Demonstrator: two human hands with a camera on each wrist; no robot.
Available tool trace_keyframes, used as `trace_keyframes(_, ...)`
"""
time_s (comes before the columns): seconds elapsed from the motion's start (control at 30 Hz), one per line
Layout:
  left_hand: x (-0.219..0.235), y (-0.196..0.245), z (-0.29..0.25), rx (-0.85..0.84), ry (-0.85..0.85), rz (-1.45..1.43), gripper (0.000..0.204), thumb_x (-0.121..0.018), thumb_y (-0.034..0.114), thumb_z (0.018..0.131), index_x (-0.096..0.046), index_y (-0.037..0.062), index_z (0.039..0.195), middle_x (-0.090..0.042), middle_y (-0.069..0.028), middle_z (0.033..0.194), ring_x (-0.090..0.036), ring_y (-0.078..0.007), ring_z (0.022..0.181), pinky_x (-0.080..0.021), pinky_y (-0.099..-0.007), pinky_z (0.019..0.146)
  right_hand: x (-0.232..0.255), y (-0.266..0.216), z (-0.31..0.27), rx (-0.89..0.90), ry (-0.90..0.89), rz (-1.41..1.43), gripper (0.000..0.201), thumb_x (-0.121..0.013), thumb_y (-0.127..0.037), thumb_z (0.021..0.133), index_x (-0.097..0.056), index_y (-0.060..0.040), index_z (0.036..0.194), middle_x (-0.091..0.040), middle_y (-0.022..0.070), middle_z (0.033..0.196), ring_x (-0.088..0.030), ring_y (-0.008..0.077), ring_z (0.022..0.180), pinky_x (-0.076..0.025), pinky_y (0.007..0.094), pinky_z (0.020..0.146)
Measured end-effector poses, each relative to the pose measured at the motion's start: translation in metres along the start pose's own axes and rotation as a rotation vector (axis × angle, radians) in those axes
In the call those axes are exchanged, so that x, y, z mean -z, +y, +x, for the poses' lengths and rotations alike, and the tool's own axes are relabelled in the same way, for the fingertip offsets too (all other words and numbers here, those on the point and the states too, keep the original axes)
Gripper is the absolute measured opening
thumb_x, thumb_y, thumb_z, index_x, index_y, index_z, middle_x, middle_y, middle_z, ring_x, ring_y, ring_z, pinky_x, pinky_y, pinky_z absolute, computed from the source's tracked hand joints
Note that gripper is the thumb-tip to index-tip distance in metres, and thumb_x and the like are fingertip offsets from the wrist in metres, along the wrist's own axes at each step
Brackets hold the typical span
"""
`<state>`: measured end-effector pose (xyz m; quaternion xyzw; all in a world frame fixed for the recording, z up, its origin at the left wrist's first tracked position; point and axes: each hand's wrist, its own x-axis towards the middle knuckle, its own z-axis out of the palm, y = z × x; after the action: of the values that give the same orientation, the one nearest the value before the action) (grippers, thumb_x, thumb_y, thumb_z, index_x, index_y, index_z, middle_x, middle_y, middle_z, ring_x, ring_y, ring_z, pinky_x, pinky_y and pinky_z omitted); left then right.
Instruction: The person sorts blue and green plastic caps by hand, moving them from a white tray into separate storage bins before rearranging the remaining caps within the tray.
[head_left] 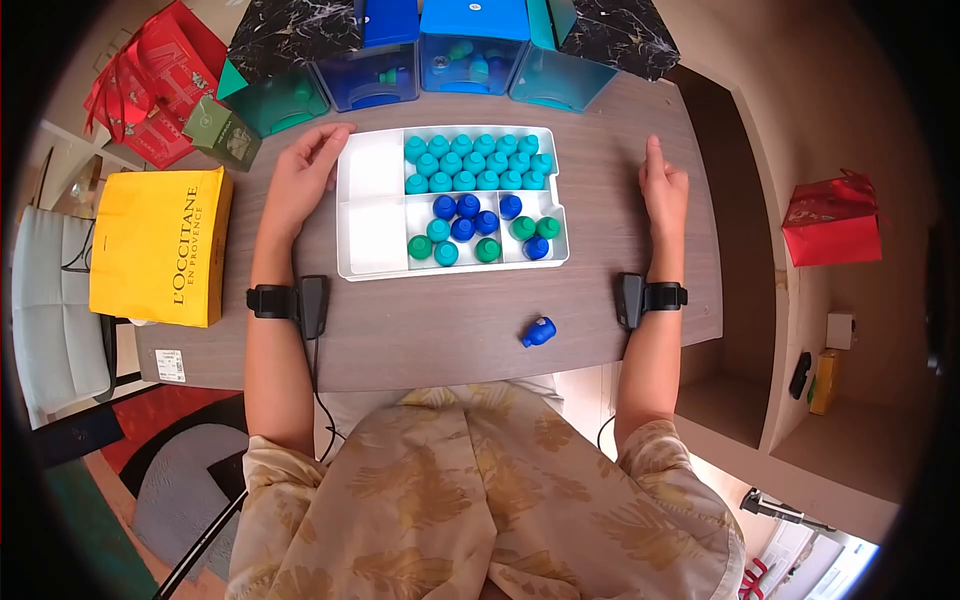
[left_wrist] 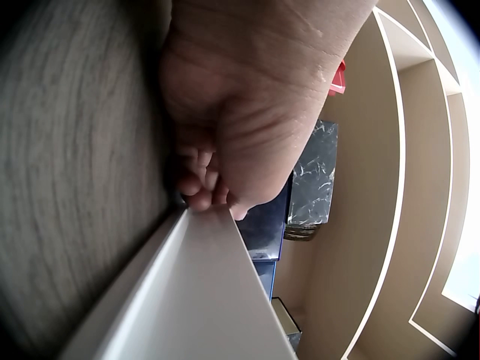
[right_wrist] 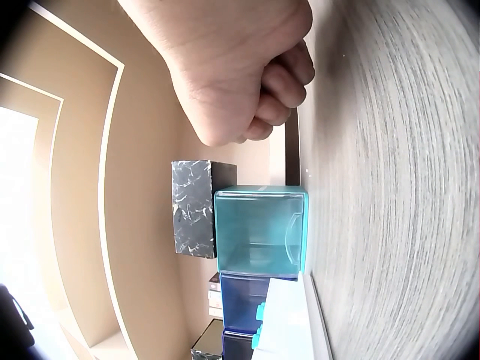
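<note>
A white compartment tray (head_left: 372, 270) lies on the table, holding teal bottles (head_left: 464, 181) in rows at its upper right. Blue bottles (head_left: 462, 229), green bottles (head_left: 420, 246) and two more teal ones share its lower compartments. My left hand (head_left: 305, 175) is at the tray's upper left corner; in the left wrist view, the fingers of that hand (left_wrist: 232, 112) pinch the end of the tray wall (left_wrist: 202, 285). To the right of the tray, my right hand (head_left: 664, 195) rests apart from it, its fingers curled around nothing in the right wrist view (right_wrist: 240, 75). A blue bottle (head_left: 540, 331) lies on its side near the front edge.
Clear-fronted blue bins (head_left: 470, 65) and teal bins (head_left: 560, 80) stand behind the tray, some containing bottles. Black marbled boxes (head_left: 620, 38) sit above them. A yellow bag (head_left: 160, 245), a green box (head_left: 222, 133) and a red bag (head_left: 165, 85) are at the left.
</note>
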<state>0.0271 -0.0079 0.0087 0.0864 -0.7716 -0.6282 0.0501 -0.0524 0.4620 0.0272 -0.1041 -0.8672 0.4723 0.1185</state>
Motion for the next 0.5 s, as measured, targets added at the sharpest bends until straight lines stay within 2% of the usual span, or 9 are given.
trace_keyframes(0.07,-0.001,0.002,0.000,0.001,0.002,-0.002,0.034,-0.067,0.032,0.107,-0.074,0.0043,0.126,-0.066,0.0065,0.091,-0.049,-0.0015,0.071,-0.040,-0.0191,0.061,-0.002,0.001,0.000,0.013,0.011,0.017,0.071,-0.061,-0.057,0.105,-0.047,-0.0107,0.053,-0.041,-0.0028,0.054,-0.038,0.0085,0.054,-0.029,0.0285,0.054)
trace_keyframes(0.27,-0.001,0.000,0.000,-0.015,-0.010,-0.010,0.035,-0.066,0.033,0.108,-0.074,0.0053,0.127,-0.067,0.0070,0.091,-0.050,-0.0011,0.072,-0.039,-0.0190,0.061,0.005,-0.008,-0.002,0.035,-0.029,-0.005,0.070,-0.059,-0.057,0.107,-0.048,-0.0099,0.056,-0.043,-0.0032,0.056,-0.039,0.0077,0.056,-0.030,0.0275,0.054)
trace_keyframes(0.37,0.001,0.001,-0.001,-0.014,-0.016,-0.025,0.034,-0.066,0.031,0.108,-0.074,0.0042,0.127,-0.067,0.0065,0.092,-0.050,-0.0016,0.073,-0.040,-0.0190,0.063,0.025,-0.044,-0.025,0.078,-0.201,-0.029,0.059,-0.061,-0.048,0.108,-0.059,-0.0056,0.068,-0.049,-0.0028,0.063,-0.044,0.0069,0.061,-0.033,0.0263,0.057)
trace_keyframes(0.47,0.000,0.002,-0.002,-0.003,-0.016,-0.032,0.035,-0.066,0.032,0.108,-0.073,0.0046,0.127,-0.067,0.0067,0.092,-0.051,-0.0015,0.073,-0.040,-0.0192,0.063,0.047,-0.077,-0.068,0.319,-0.456,-0.072,0.036,-0.074,-0.036,0.102,-0.073,-0.0022,0.088,-0.059,-0.0004,0.071,-0.052,0.0080,0.067,-0.042,0.0257,0.063)
trace_keyframes(0.5,0.000,-0.001,-0.001,-0.012,-0.019,-0.028,0.035,-0.066,0.033,0.108,-0.073,0.0052,0.128,-0.067,0.0067,0.092,-0.051,-0.0012,0.073,-0.040,-0.0192,0.062,0.053,-0.088,-0.082,0.427,-0.581,-0.109,0.025,-0.078,-0.029,0.098,-0.075,-0.0041,0.098,-0.063,0.0000,0.080,-0.055,0.0089,0.073,-0.044,0.0260,0.065)
